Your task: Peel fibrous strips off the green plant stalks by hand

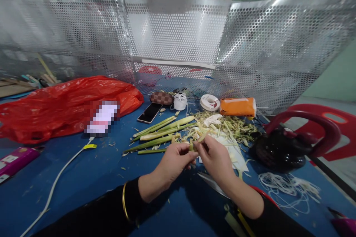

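My left hand (175, 161) and my right hand (215, 157) meet over the middle of the table, thumbs and fingers pinched on a short piece of green stalk (191, 147). The fingers partly cover this piece. Longer green and pale yellow stalks (158, 141) lie side by side just beyond my left hand. Behind my right hand, a heap of shredded plant strips (236, 127) spreads over a white sheet (238, 157). A pointed metal blade (213, 184) lies under my right forearm, which hides part of it.
A dark kettle (280, 148) and tangled white string (289, 188) are at the right. Towards the back lie a phone (150, 112), a checked case (161, 98), a tape roll (209, 102) and an orange packet (237, 107). A red plastic bag (63, 103) covers the left; perforated metal panels (178, 36) stand behind.
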`<state>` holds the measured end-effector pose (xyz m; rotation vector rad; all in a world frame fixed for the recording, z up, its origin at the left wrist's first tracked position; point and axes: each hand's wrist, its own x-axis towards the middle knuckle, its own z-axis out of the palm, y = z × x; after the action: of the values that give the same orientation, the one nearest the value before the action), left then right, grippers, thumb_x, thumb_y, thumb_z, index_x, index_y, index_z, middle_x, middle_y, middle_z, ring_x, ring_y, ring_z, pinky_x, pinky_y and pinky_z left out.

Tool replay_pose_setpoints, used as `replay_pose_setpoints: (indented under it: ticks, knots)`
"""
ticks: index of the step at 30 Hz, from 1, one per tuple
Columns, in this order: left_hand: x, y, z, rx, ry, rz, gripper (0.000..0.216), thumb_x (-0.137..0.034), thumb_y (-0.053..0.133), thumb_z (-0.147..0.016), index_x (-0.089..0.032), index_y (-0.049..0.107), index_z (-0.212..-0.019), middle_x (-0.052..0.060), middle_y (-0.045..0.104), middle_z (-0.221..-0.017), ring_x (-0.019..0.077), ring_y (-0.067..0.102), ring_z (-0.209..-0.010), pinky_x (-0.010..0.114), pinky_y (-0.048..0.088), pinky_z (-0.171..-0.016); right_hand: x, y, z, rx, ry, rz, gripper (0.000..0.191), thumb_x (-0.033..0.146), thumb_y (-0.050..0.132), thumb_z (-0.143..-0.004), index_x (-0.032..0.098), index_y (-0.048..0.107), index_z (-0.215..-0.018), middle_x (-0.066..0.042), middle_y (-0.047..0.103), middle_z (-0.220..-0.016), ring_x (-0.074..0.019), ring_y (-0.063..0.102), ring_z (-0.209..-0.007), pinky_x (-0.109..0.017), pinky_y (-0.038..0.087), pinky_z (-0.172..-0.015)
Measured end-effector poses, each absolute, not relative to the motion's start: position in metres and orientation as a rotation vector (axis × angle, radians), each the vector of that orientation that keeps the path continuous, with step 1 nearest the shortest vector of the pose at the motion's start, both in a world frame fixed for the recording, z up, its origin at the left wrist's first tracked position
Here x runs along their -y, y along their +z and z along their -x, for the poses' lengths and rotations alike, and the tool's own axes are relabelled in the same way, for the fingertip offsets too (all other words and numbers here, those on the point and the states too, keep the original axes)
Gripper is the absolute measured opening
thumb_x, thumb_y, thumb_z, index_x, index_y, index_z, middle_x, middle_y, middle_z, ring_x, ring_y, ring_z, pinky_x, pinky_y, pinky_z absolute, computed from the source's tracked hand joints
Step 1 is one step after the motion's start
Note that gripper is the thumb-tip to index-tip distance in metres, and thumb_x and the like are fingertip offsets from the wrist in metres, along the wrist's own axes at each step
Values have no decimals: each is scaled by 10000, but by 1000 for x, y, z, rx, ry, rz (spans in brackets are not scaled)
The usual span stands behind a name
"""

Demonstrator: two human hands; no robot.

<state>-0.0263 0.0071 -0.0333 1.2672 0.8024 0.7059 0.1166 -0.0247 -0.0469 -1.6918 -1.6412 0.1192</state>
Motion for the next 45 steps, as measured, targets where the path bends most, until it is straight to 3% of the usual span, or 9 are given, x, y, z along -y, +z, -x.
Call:
replay_pose_setpoints:
  ticks: [7, 14, 21, 26, 31, 36, 45]
  knots:
    - [-12, -37, 28, -897, 728, -1198, 132, -252, 700, -700, -122, 693, -721, -29, 551, -565, 71, 472, -493, 196, 375, -518, 23, -40, -120, 1593, 319, 1643, 291, 338, 514, -867, 227, 385, -630, 69, 378, -523, -121, 380, -500, -240, 271, -505]
    - [-11, -37, 27, -946, 595, -1158, 122, -227, 642, -777, -122, 673, -832, 22, 678, -653, 102, 620, -509, 184, 421, -496, 24, -45, -116, 1566, 338, 1642, 267, 303, 502, -852, 220, 389, -626, 72, 370, -520, -112, 364, -492, -235, 256, -494]
    - [-10, -33, 24, -957, 727, -994, 229, -195, 706, -709, -128, 586, -893, 35, 707, -675, 97, 591, -421, 191, 430, -442, 24, -44, -115, 1489, 359, 1583, 288, 294, 508, -855, 223, 377, -610, 76, 353, -513, -108, 357, -489, -234, 267, -492]
    - [-10, -33, 24, -960, 787, -956, 265, -177, 745, -640, -94, 647, -872, 3, 659, -587, 83, 559, -398, 178, 406, -418, 21, -46, -114, 1428, 406, 1530, 328, 338, 509, -868, 228, 361, -596, 75, 345, -516, -109, 364, -498, -235, 293, -494]
    - [-18, -29, 28, -965, 872, -969, 172, -211, 737, -671, -89, 682, -780, 28, 685, -663, 45, 524, -391, 157, 358, -402, 20, -37, -125, 1467, 588, 1530, 232, 415, 507, -886, 214, 519, -769, 55, 476, -567, -120, 454, -500, -238, 327, -479]
    - [-26, -30, 32, -973, 863, -944, 115, -193, 732, -674, -98, 672, -701, 33, 687, -658, 48, 518, -390, 161, 352, -399, 26, -8, -141, 1673, 709, 1445, 179, 351, 555, -848, 203, 645, -894, 18, 559, -653, -138, 481, -589, -255, 369, -545]
    - [-19, -27, 30, -994, 804, -946, 64, -138, 708, -686, -92, 666, -702, 14, 651, -575, 49, 495, -374, 163, 335, -395, 27, -1, -142, 1375, 1342, 1252, 166, 288, 639, -758, 209, 747, -856, -21, 675, -764, -140, 548, -663, -280, 418, -655]
